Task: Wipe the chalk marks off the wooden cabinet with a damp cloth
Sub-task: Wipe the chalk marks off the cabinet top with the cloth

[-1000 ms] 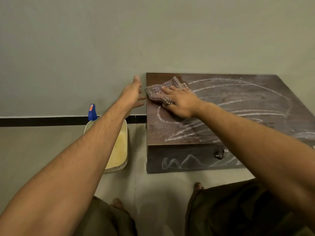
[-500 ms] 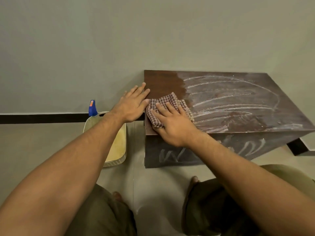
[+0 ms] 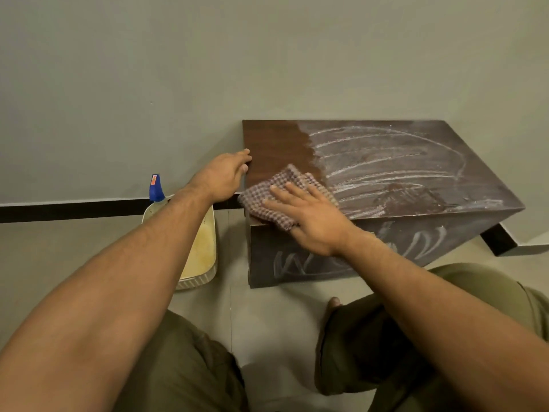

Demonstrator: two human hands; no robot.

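Right hand (image 3: 309,221) flat, fingers spread, on checked waffle-weave cloth (image 3: 279,191) overhanging dark wooden cabinet (image 3: 276,144) front corner, left hand (image 3: 222,176) curled on side edge: cloth risks slipping off.

- Left hand (image 3: 223,177) and right hand (image 3: 312,221): bare, no rings, watch or gloves visible.
- Forearms: bare to the frame edge; no sleeves in view.
- Legs: olive-green trousers (image 3: 184,370), loosely creased.
- Foot (image 3: 333,303): bare, toes partly visible.
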